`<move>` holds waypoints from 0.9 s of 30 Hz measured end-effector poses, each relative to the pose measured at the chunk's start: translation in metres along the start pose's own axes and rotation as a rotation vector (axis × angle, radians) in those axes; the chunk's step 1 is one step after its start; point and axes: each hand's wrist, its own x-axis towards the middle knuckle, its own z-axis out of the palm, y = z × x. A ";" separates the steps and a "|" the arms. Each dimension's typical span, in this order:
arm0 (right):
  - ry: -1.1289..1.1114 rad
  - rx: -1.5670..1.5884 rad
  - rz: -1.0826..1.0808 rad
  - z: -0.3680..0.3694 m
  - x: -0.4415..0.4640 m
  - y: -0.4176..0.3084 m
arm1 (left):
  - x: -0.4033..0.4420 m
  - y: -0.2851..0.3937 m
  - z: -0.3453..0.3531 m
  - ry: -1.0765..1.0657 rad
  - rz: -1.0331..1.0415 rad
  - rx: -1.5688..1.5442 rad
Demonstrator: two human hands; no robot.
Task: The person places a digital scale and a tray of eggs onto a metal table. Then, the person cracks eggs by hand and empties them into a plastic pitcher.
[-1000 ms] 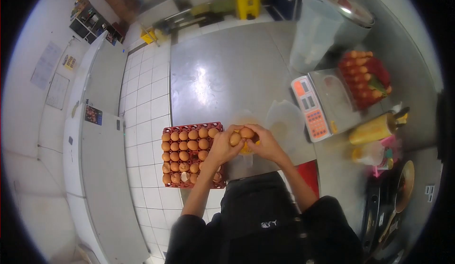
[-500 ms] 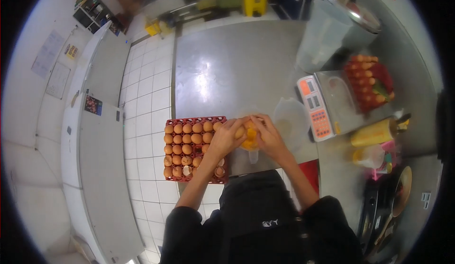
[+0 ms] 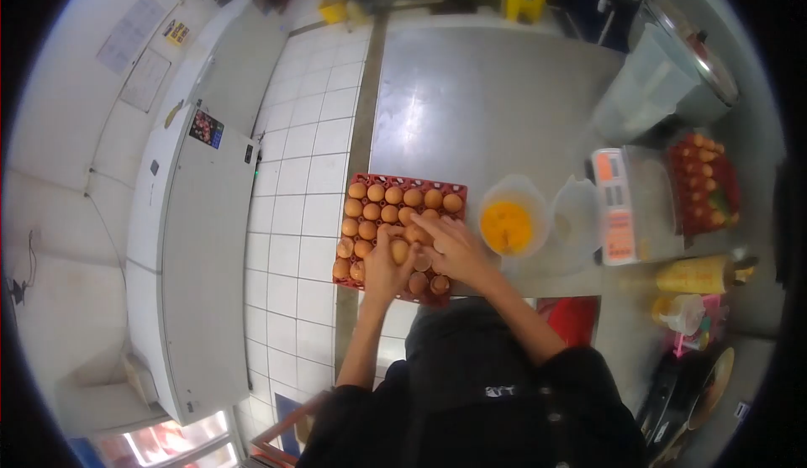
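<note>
A red egg tray [image 3: 461, 187] holds rows of brown eggs, with some cracked, empty shells among those along its near side. Over the near part of the tray, my left hand [image 3: 387, 275] is closed around a brown eggshell [image 3: 399, 252]; whether it is whole or a half is unclear. My right hand [image 3: 458, 254] is beside it, fingers curled onto a brown egg [image 3: 417, 234] at the tray. Both hands hide several tray cups. Right of the tray stands a clear plastic jug [image 3: 538, 202] with orange yolks [image 3: 506, 227] in it.
Another clear container [image 3: 576, 216] stands beside the jug, then a scale [image 3: 616, 207] with orange keys. Farther right are a second egg tray [image 3: 704, 178], a tall lidded bin [image 3: 651, 81], a yellow bottle [image 3: 693, 276] and a pan [image 3: 713, 388]. The steel table [image 3: 487, 90] extends ahead.
Both hands have moved left from above the jug to the egg tray, uncovering the jug and its yolks. The camera view has swung left, so everything sits farther right.
</note>
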 end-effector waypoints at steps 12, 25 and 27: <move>-0.240 -0.718 0.019 0.134 0.059 0.020 | -0.048 -0.017 -0.047 0.191 -0.224 0.016; -0.015 -0.141 -0.038 0.102 0.059 0.022 | -0.056 -0.046 -0.031 0.271 -0.194 -0.225; -0.026 0.219 0.140 0.082 0.058 0.016 | -0.041 -0.028 -0.029 0.260 -0.187 -0.285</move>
